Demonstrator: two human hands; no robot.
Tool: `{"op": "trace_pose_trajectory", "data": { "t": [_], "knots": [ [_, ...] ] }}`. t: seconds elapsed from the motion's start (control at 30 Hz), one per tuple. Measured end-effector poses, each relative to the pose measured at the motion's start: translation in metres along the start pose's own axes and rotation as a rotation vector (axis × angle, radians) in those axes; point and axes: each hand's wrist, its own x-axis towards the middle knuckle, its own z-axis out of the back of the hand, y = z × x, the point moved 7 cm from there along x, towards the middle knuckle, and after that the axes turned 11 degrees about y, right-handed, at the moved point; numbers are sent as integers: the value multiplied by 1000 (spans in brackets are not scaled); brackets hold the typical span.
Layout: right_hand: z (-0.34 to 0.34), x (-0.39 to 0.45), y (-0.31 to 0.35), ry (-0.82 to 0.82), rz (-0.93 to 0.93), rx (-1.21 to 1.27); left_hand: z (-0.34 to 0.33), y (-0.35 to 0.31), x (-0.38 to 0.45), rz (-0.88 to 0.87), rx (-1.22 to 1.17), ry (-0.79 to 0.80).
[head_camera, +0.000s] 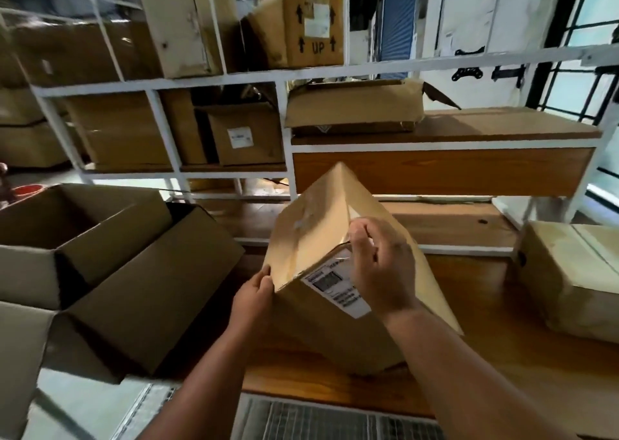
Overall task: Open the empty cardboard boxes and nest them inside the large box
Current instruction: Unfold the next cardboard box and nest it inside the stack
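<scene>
Small box (335, 305), tilted on worktop (502, 356), both hands on it.

Left hand (254, 294): grip pinches the lower corner of a raised flap. Right hand (378, 265): grip curled over the flap edge by the white label (338, 288). Large box (110, 265): open, flaps spread, just left of the small box, off the worktop edge. Closed box (576, 278): on worktop, far right. Shelves (217, 81) behind: white frame, stocked with further cartons.
</scene>
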Motion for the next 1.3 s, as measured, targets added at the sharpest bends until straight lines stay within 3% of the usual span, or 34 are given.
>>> {"op": "trace_pose_trajectory", "data": {
  "t": [0.07,0.13,0.27,0.43,0.67,0.8,1.03,1.17,1.3],
  "knots": [
    [-28,-5,12,106,73,-57,11,20,0,112,82,31],
    [-57,-16,18,184,79,-129,8,34,-9,187,-78,135],
    [-94,-41,-10,362,-72,-335,4,31,-22,144,-393,231],
    [-70,-32,-73,486,-391,-627,9,31,-12,231,-201,215],
    [-2,-26,-130,348,-749,-669,-18,28,-4,157,-276,201],
    [34,-43,-161,183,-930,-241,-18,21,4,172,-246,204],
    [81,-36,-136,-47,-785,-119,-49,15,8,218,-212,198],
    [118,2,-77,-218,-475,-285,-93,34,-3,267,-238,300],
    [99,13,-33,-166,-238,-473,-158,85,-22,418,-444,439]
  ]
}}
